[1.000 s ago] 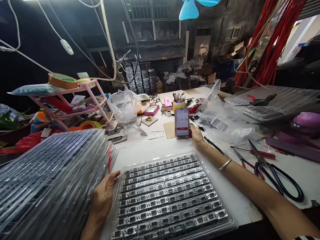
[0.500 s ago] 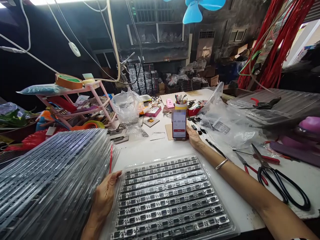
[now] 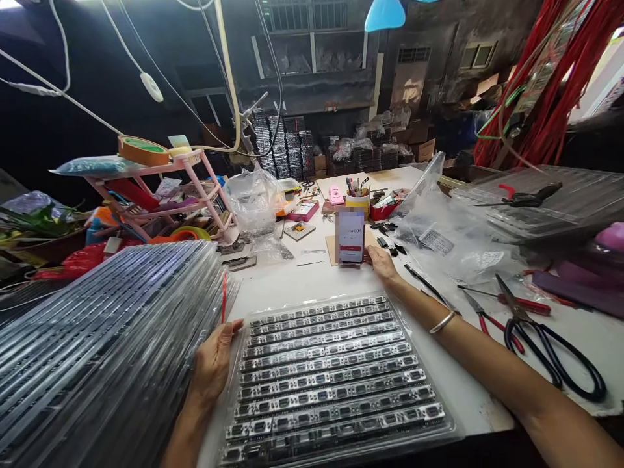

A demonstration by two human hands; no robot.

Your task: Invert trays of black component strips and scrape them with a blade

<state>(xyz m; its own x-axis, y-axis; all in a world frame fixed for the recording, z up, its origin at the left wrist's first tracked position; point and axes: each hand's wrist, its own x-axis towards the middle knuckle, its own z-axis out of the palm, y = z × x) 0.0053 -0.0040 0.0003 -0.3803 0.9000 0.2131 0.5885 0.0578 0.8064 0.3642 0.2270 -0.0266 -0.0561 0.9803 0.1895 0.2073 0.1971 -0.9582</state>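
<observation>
A clear plastic tray [image 3: 336,383] lies in front of me, with rows of small metal-faced connectors in it. My left hand [image 3: 214,361] is closed at its left edge, the thumb along the rim. Farther back, a smartphone [image 3: 350,239] stands upright with a running timer on its screen, partly blurred out. My right hand [image 3: 381,263] reaches forward to the phone's lower right edge and appears to grip it; some fingertips are hidden there. To the left of my left hand rises a tall stack of similar filled trays [image 3: 121,325].
Large black-handled scissors [image 3: 548,344], red-handled pliers [image 3: 487,318] and a screwdriver [image 3: 529,304] lie right of my forearm. Clear plastic bags [image 3: 439,227] sit behind them. A pink rack [image 3: 195,195] stands at the back left, and a pen cup [image 3: 357,200] behind the phone.
The phone's timer has advanced from 3 to 4 seconds. The whole view has shifted slightly. Both hands keep about the same places, at the tray and at the phone.
</observation>
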